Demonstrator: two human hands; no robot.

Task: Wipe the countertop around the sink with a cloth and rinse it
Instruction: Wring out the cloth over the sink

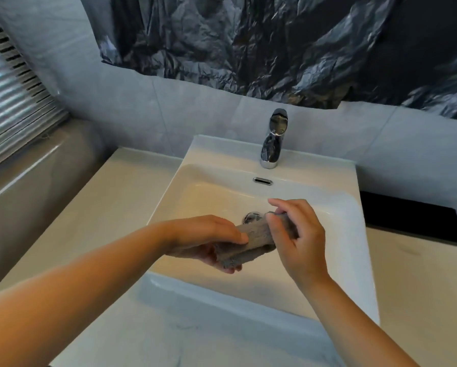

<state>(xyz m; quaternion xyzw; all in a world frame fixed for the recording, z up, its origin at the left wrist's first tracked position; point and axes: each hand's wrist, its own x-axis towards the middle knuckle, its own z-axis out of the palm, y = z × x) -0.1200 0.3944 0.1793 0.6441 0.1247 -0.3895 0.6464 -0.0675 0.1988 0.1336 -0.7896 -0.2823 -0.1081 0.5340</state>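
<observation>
A small grey cloth [253, 242] is held over the basin of the white sink [335, 234], in front of the drain [251, 216]. My left hand [208, 239] grips its near end, thumb on top and fingers curled under. My right hand [298, 234] pinches the far end between thumb and fingers, index finger raised. The chrome faucet [273, 140] stands at the back of the sink; no water is seen running. The pale countertop [89, 223] lies on both sides of the sink.
A black flat object [412, 217] lies on the counter right of the sink. Crumpled black plastic sheeting [275, 41] covers the wall above. A window blind [7, 102] and grey ledge are at the left. An overflow slot [262, 180] sits below the faucet.
</observation>
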